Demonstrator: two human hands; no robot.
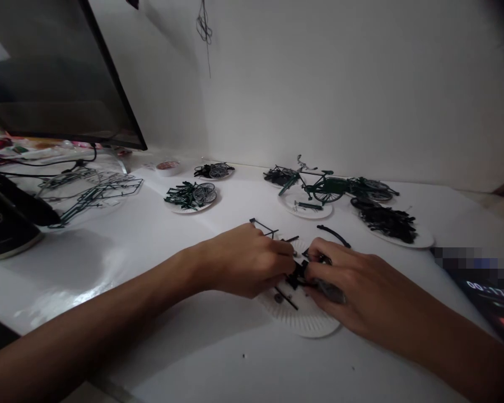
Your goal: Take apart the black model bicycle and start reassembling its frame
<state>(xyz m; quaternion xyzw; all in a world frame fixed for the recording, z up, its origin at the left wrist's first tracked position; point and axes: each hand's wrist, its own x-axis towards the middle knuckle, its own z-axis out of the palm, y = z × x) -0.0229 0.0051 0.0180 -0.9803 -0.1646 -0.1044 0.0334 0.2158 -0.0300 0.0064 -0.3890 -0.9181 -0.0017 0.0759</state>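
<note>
Over a white paper plate [315,327] my left hand [256,260] and my right hand [344,280] come close together. Both have bent fingers pinching small black model bicycle parts [294,277], mostly covered by the fingertips. Beyond my left hand a thin dark frame-like piece [265,227] sticks out; whether it is held or lies on the plate, I cannot tell. A black rod [286,298] lies on the plate below the hands. Past my right fingers a curved black strip [334,234] shows, its lower end near the hand.
A green model bicycle [319,182] stands at the back beside a plate [308,212]. Other plates hold green parts [189,195], dark wheels [214,169] and black parts [386,221]. Wire-like frames [96,193], a monitor [59,73] and a black object [8,218] occupy the left; a phone [479,285] lies right.
</note>
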